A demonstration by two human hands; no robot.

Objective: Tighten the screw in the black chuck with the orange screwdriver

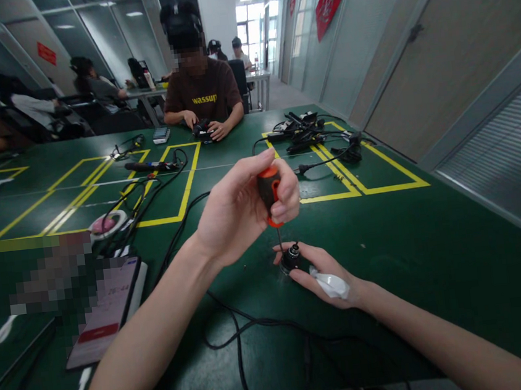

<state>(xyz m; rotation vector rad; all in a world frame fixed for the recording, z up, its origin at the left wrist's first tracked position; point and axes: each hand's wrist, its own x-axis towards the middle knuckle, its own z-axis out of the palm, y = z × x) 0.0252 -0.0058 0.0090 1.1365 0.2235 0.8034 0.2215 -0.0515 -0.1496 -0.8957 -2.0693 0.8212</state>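
Observation:
My left hand [243, 206] is closed around the orange-and-black handle of a screwdriver [270, 197], held upright with its thin shaft pointing down. The tip meets a small black round part [291, 257] that rests on the green table [410, 247]. My right hand [322, 272] cups that part from the near side and also keeps a crumpled white tissue [331, 285] in its palm.
A phone [105, 310] lies at the left beside a pink-and-white round object [108, 224]. Black cables [257, 338] loop across the near table. A pile of black cables and chargers [305, 131] sits far right. A person opposite [201, 96] handles a black device.

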